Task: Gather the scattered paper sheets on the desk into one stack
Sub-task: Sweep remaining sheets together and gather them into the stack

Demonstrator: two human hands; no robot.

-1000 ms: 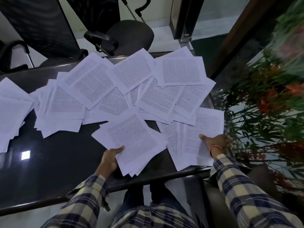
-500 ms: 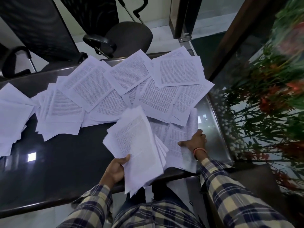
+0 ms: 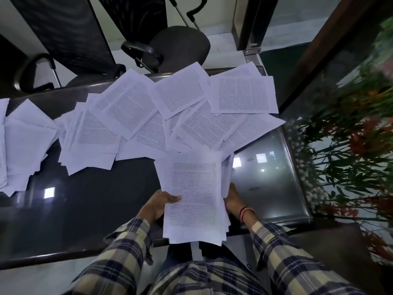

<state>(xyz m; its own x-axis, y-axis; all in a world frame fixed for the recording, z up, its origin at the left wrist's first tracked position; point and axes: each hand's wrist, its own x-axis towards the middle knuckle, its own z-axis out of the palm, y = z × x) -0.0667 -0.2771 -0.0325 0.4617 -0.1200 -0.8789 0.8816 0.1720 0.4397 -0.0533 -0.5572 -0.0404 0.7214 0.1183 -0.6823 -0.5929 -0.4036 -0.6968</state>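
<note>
A stack of printed paper sheets is held upright-tilted over the near edge of the dark glossy desk. My left hand grips its left edge with the thumb on top. My right hand holds its right edge, mostly behind the sheets. Several loose printed sheets still lie overlapped across the far half of the desk. Another spread of blank-side sheets covers the far left.
Two black office chairs stand beyond the desk's far edge. A glass wall with plants and red flowers runs along the right. The desk's near right part is bare glass.
My right hand slid the near-right sheets left and joined them to the stack in my left hand. Both hands now hold one stack, turned straight toward me.
</note>
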